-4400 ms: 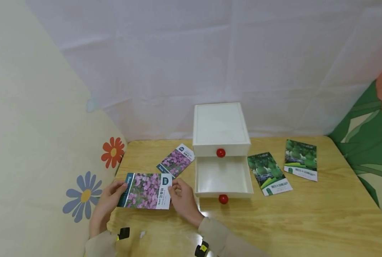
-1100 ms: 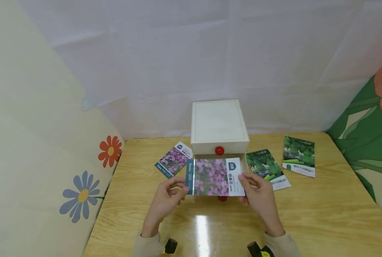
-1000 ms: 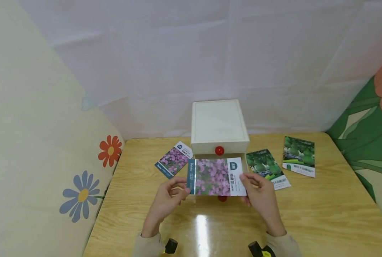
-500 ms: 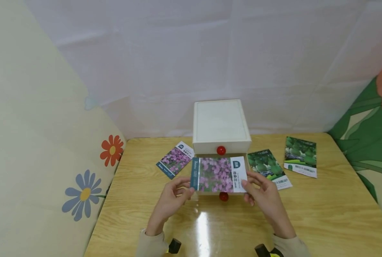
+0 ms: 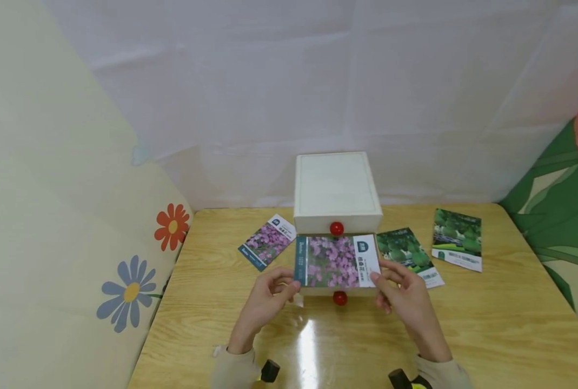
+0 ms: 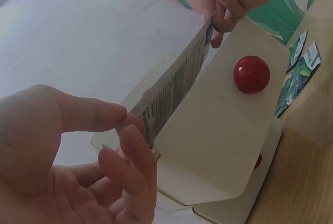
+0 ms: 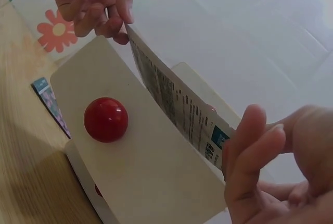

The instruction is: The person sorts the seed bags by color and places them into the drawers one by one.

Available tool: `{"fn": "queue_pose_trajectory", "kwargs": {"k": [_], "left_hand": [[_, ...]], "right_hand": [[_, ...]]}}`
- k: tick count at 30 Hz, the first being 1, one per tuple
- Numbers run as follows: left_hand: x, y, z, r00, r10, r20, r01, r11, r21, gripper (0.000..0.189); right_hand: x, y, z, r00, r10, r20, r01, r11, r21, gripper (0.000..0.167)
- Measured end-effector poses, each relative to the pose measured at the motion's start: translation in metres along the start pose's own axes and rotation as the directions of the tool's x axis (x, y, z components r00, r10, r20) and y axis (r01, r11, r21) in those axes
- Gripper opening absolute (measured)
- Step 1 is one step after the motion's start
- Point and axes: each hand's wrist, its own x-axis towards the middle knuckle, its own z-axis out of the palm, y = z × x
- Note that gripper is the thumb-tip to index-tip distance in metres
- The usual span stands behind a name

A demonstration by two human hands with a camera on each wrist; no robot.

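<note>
A seed packet with pink flowers lies level over the pulled-out lower drawer of a small white drawer box. Its left end is pinched by my left hand, thumb on top. The right end is pinched by my right hand in the same way. Both wrist views show the packet's printed back just behind and above the drawer front, which carries a red knob. The packet hides most of the drawer's inside.
Another pink-flower packet lies left of the box. To the right are two green packets, the nearer one beside the drawer and the farther one beyond it. A white cloth wall stands close behind the box.
Both hands have carried the pink-flower packet from the table's left side to the right, over the open drawer. In the last second it has sunk a little closer to the drawer.
</note>
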Motion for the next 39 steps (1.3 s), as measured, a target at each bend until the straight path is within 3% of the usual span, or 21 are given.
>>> {"fn": "queue_pose_trajectory", "kwargs": {"k": [8,23,30,39], "left_hand": [[0.005,0.001,0.001,1.0,0.024,0.0,-0.024,0.999,0.036,0.022],[0.016,0.003,0.003,1.0,0.013,-0.022,-0.012,0.998,0.054,0.02],[0.026,0.004,0.002,0.999,0.04,-0.031,-0.037,0.994,0.108,0.018],[0.037,0.005,-0.001,0.998,0.016,-0.056,-0.007,0.988,0.154,0.021]], "right_hand": [[0.008,0.004,-0.005,0.999,0.017,-0.036,-0.018,0.999,-0.033,0.049],[0.016,0.0,-0.014,0.999,0.026,0.045,-0.022,0.996,-0.091,0.056],[0.022,0.0,-0.012,1.0,-0.001,0.023,0.003,0.993,-0.116,0.052],[0.031,-0.004,-0.009,0.999,0.047,-0.02,-0.05,0.99,-0.135,0.05]]}}
